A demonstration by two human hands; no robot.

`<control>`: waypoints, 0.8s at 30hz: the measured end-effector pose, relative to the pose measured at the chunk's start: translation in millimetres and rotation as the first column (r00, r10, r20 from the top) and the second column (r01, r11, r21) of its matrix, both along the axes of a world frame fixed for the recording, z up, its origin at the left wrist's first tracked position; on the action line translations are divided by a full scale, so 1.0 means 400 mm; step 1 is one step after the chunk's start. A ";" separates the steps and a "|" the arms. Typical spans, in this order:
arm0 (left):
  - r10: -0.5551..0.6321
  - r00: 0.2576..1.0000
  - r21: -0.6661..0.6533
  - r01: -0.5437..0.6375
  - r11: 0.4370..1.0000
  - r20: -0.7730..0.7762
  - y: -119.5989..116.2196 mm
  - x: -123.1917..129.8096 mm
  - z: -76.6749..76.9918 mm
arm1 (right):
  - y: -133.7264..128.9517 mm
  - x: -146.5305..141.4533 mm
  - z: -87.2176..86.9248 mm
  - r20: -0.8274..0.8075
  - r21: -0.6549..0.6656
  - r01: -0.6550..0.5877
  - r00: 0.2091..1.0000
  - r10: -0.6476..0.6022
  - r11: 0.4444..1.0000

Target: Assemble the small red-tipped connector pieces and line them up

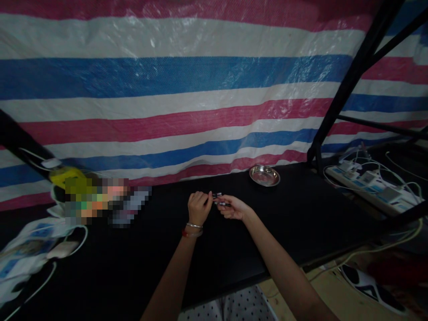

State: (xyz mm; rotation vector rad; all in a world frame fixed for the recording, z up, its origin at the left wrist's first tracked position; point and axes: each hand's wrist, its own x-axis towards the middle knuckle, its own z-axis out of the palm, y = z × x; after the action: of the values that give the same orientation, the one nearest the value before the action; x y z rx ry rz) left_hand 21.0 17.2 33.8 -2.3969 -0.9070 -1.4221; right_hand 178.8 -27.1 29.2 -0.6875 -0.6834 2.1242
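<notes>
Slim dark pieces (226, 204): silver-banded, between the hands above the black desk (321, 214); likely light, stiff, slightly slippery; best held by the fingertips along the shaft
Right hand (232, 208): fingers pinching the pieces
Left hand (198, 207): curled, fingertips beside them; I cannot tell whether it grips
Dish (264, 176): round, shallow, shiny metal
Sheeting (187, 76): striped, glossy, creased plastic

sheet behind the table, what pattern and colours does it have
The sheet has pinkish-red, white and blue stripes; head view shows it.
</notes>
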 end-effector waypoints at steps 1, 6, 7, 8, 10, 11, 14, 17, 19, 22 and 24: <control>0.016 1.000 0.007 -0.016 1.000 0.015 0.002 -0.002 0.000 | -0.001 0.005 0.003 -0.008 -0.006 0.010 1.000 -0.010 1.000; 0.040 0.999 0.023 -0.040 0.999 0.018 0.006 -0.008 0.001 | 0.000 0.021 0.006 -0.005 -0.013 0.075 0.997 -0.075 0.997; 0.040 0.999 0.025 -0.041 0.999 0.013 0.007 -0.010 0.001 | 0.001 0.023 0.005 0.002 -0.006 0.086 0.996 -0.086 0.996; 0.041 0.999 0.026 -0.041 0.999 0.012 0.008 -0.011 0.001 | 0.001 0.024 0.005 0.010 0.006 0.097 0.995 -0.097 0.995; 0.042 0.999 0.024 -0.042 0.999 0.023 0.010 -0.014 0.001 | 0.001 0.027 0.004 0.025 0.035 0.130 0.991 -0.131 0.991; 0.039 0.999 0.022 -0.040 0.999 0.033 0.011 -0.016 0.002 | 0.000 0.028 0.004 0.033 0.049 0.150 0.988 -0.152 0.987; 0.025 0.998 0.021 -0.027 0.999 0.057 0.014 -0.020 0.002 | -0.002 0.031 0.003 0.055 0.076 0.204 0.976 -0.208 0.976; 0.028 0.997 0.031 -0.031 0.999 0.074 0.016 -0.022 0.002 | -0.001 0.031 0.000 0.080 0.082 0.230 0.968 -0.237 0.970; 0.046 0.996 0.029 -0.048 0.998 0.074 0.017 -0.022 0.001 | -0.001 0.030 -0.001 0.100 0.084 0.244 0.963 -0.251 0.966; 0.065 0.996 0.007 -0.066 0.998 0.055 0.018 -0.023 0.002 | -0.002 0.031 0.001 0.137 0.093 0.267 0.951 -0.278 0.959; 0.069 0.997 -0.014 -0.068 0.998 0.036 0.017 -0.025 0.004 | -0.005 0.033 0.004 0.153 0.108 0.278 0.944 -0.293 0.954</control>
State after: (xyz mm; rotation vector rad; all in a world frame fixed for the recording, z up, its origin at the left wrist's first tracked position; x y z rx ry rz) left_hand 11.0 24.0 35.4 -2.3321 -0.9995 -1.4434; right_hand 192.0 -29.3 30.8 -0.8700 -0.7125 1.7758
